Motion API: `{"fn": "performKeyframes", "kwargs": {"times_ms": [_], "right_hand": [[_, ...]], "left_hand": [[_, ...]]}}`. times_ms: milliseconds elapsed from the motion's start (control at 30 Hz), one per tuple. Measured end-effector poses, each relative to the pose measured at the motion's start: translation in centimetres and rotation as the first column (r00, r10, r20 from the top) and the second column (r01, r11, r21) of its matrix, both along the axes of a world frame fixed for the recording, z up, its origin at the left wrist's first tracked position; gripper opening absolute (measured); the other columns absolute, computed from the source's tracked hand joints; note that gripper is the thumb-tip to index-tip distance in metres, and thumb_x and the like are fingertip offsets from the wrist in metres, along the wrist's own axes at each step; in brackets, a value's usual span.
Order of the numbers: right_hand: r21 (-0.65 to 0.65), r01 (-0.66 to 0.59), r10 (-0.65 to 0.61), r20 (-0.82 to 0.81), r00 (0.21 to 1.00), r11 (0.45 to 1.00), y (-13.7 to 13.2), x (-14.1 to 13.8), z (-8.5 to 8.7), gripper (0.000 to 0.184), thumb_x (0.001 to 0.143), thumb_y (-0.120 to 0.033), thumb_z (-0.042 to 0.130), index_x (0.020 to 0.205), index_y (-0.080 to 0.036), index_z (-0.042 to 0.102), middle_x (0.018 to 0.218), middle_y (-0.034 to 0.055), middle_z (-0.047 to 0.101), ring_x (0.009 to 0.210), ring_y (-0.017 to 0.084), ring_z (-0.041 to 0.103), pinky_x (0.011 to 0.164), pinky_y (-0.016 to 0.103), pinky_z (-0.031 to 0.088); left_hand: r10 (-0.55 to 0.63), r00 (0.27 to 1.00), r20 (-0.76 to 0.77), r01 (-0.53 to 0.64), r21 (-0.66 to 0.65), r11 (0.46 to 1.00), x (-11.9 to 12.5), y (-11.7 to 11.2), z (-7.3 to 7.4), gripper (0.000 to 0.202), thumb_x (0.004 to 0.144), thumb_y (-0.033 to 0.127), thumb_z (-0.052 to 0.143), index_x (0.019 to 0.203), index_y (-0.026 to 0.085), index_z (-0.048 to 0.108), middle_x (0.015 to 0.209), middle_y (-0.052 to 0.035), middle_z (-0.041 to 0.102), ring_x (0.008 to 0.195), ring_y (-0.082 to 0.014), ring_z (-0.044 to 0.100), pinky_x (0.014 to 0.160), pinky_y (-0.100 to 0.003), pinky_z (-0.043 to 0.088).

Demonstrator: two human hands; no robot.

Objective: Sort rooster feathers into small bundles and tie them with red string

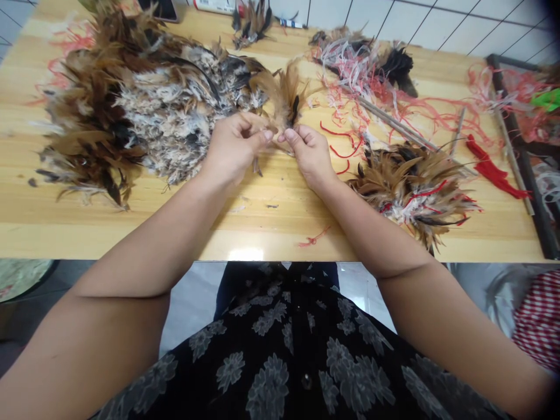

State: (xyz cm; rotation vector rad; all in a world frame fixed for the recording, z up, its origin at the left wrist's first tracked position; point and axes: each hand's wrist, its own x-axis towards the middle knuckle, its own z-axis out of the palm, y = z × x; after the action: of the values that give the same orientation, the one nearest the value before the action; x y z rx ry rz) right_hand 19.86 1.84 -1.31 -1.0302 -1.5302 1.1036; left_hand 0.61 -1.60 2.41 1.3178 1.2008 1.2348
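Observation:
Over the middle of the wooden table, my left hand (238,143) and my right hand (308,153) meet at the base of a small bunch of brown feathers (287,96). Thumb and fingers of each hand are pinched on its quill ends, and the feather tips fan away from me. Close beside my left hand lies a large pile of brown, black and grey-white feathers (161,116). Short red strings (345,153) lie just beyond my right hand. A heap of feather bunches bound with red string (411,186) sits by my right forearm.
White and pink plastic strips (350,61) lie at the back right, with thin sticks (394,125) in front. A red bundle of string (494,169) is near a dark frame (520,140) on the right. A small feather clump (251,23) and a marker (292,23) lie at the back.

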Motion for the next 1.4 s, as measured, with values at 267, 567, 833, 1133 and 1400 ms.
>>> {"fn": "performKeyframes", "kwargs": {"times_ms": [267,567,833,1133,1400], "right_hand": [[0.038,0.016,-0.018,0.062,0.998,0.999,0.0,0.1,-0.3,0.054,0.127,-0.061,0.079,0.086,-0.026,0.073,0.087,0.0003,0.068,0.102,0.023,0.074,0.113,0.045,0.067],[0.040,-0.098,0.089,0.179,0.980,0.994,0.4,0.2,-0.1,0.062,0.119,-0.041,0.092,0.076,-0.026,0.051,0.086,-0.0004,0.055,0.109,0.023,0.069,0.121,0.042,0.062],[0.065,-0.203,0.189,0.177,0.966,0.977,1.3,-0.1,-1.3,0.063,0.127,-0.042,0.083,0.078,-0.025,0.047,0.086,-0.0040,0.050,0.091,0.015,0.056,0.099,0.032,0.056],[0.033,-0.253,0.243,0.182,0.953,0.967,1.3,0.2,-1.4,0.055,0.136,-0.054,0.062,0.092,-0.022,0.065,0.091,-0.0027,0.058,0.100,0.017,0.068,0.111,0.037,0.064],[0.007,-0.321,0.311,0.239,0.920,0.947,0.2,0.8,0.2,0.066,0.129,-0.070,0.072,0.085,-0.025,0.054,0.088,-0.0027,0.058,0.094,0.016,0.061,0.100,0.032,0.063]], "left_hand": [[0.000,0.999,-0.033,0.000,-0.013,1.000,-0.1,-0.2,1.1,0.048,0.099,0.047,0.119,0.097,0.028,0.075,0.091,-0.0037,0.081,0.107,-0.0326,0.084,0.096,-0.045,0.070],[-0.024,0.989,-0.143,0.025,0.001,1.000,-1.5,-0.1,0.9,0.052,0.096,0.044,0.125,0.092,0.026,0.077,0.093,-0.0049,0.084,0.109,-0.0349,0.088,0.102,-0.049,0.076],[-0.204,0.959,-0.197,0.228,0.107,0.968,-3.2,1.5,0.2,0.063,0.081,0.071,0.126,0.103,0.030,0.084,0.102,-0.0053,0.088,0.130,-0.0498,0.093,0.124,-0.071,0.078],[-0.319,0.945,-0.071,0.325,0.107,0.940,-2.3,0.8,1.6,0.075,0.077,0.087,0.125,0.102,0.031,0.082,0.100,-0.0075,0.091,0.127,-0.0490,0.096,0.114,-0.068,0.084],[-0.373,0.928,-0.015,0.373,0.082,0.924,-2.9,1.2,0.6,0.074,0.082,0.083,0.126,0.106,0.028,0.081,0.096,-0.0095,0.090,0.134,-0.0543,0.095,0.114,-0.074,0.085]]}}
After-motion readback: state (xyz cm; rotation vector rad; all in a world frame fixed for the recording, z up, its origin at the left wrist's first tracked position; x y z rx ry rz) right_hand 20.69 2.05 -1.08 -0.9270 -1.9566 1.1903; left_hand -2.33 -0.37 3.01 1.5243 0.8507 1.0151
